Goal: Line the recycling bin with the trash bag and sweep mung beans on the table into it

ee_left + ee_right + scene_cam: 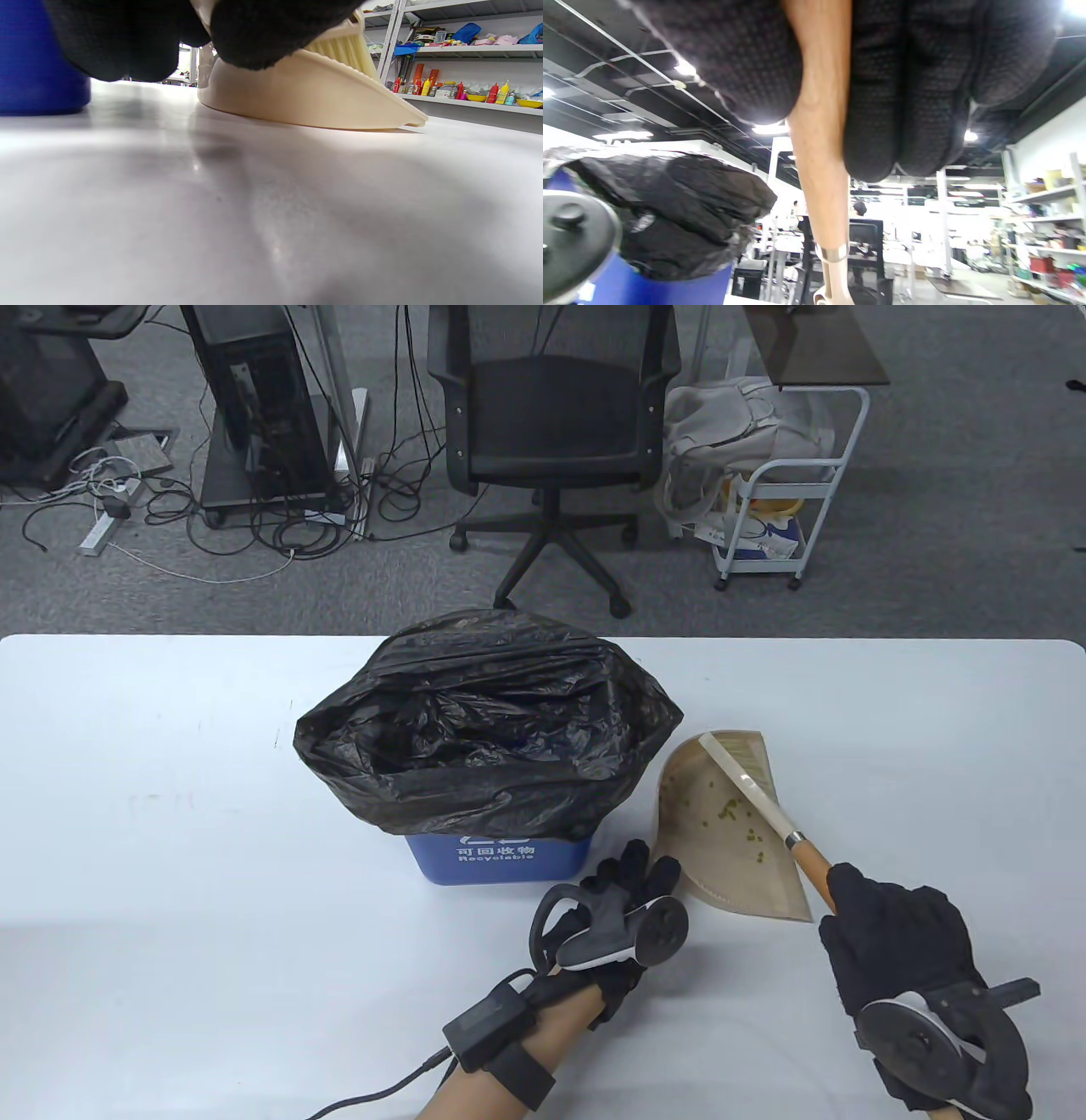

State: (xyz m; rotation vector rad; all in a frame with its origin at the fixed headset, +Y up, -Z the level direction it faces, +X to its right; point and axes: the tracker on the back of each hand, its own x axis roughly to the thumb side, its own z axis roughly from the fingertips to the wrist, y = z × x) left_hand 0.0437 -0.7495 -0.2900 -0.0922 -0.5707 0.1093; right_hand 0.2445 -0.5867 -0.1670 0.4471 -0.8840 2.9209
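Black-gloved right hand (891, 933) curls round the brush (768, 806) handle, bristles in the dustpan (721, 848); left hand (624, 899) grips the dustpan's edge.

The blue bin (496, 861) is showing the only text that can be read: on its front wall, just under the overhanging edge of the black bag (488, 721), white Chinese characters 可回收物 are sitting in a line, with the English word "Recyclable" running directly beneath them. Above the characters, part of a white symbol is peeking out from under the bag, too covered to make out. The tan dustpan (730, 831) is carrying a pale printed panel near its far edge, but the print is too small to read. Bottles and boxes on the shelves in the left wrist view are bearing labels too blurred to read.
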